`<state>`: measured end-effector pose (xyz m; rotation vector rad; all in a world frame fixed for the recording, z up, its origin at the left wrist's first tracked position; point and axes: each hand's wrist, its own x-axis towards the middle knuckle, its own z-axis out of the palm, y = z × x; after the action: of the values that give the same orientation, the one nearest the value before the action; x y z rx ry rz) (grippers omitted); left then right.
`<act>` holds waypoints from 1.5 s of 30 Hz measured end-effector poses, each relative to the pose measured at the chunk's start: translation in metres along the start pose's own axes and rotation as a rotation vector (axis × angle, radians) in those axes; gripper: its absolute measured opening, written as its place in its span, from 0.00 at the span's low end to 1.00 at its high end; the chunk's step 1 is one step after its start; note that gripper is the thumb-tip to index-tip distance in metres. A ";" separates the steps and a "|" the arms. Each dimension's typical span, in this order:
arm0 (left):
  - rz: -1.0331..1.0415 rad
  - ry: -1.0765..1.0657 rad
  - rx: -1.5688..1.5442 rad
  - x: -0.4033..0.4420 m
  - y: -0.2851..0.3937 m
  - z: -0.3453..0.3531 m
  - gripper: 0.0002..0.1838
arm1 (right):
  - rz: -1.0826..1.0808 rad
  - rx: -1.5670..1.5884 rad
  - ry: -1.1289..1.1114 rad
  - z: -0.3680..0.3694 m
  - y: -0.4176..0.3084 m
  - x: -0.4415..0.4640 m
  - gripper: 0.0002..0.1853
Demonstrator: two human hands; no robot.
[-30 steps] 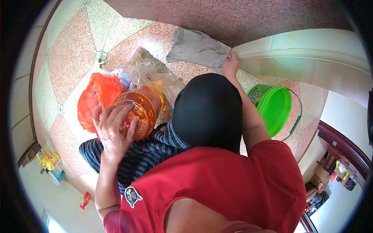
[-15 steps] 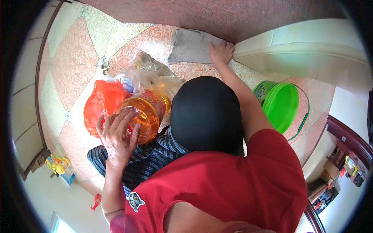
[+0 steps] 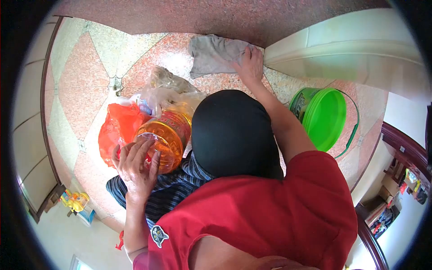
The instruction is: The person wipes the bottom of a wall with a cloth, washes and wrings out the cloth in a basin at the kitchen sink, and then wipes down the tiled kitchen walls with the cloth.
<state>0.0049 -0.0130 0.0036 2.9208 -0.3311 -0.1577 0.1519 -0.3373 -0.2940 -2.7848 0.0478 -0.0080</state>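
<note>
Amber bottle (image 3: 172,144): near left, your left hand (image 3: 135,171) over it
Grey cloth (image 3: 211,56): far, your right hand (image 3: 251,67) on it
Grip: unclear, both hands

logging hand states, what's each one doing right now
Left hand: fingers curled at the amber bottle, grip unclear.
Right hand: on the grey cloth, grip unclear.

One cloth (image 3: 213,56), two bags (image 3: 119,130) (seemingly).

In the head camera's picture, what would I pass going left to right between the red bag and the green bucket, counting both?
Red plastic bag → large clear bottle of amber liquid → grey cloth → right hand, at its right end → green plastic bucket.
</note>
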 end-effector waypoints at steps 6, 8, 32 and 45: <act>-0.007 -0.016 -0.025 0.004 0.002 0.000 0.14 | -0.093 -0.180 -0.037 0.048 0.012 -0.006 0.35; -0.009 -0.020 -0.034 0.004 0.002 -0.002 0.14 | 0.024 -0.197 -0.064 0.028 -0.002 0.007 0.36; -0.011 -0.060 -0.035 0.004 0.001 -0.003 0.16 | 0.511 0.024 0.064 0.043 -0.033 0.047 0.46; -0.034 -0.036 -0.007 0.004 0.004 0.000 0.14 | 0.025 -0.025 -0.096 0.047 -0.088 0.061 0.46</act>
<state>0.0081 -0.0176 0.0037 2.9206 -0.2865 -0.2157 0.2167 -0.2410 -0.3071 -2.8048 0.0590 0.1338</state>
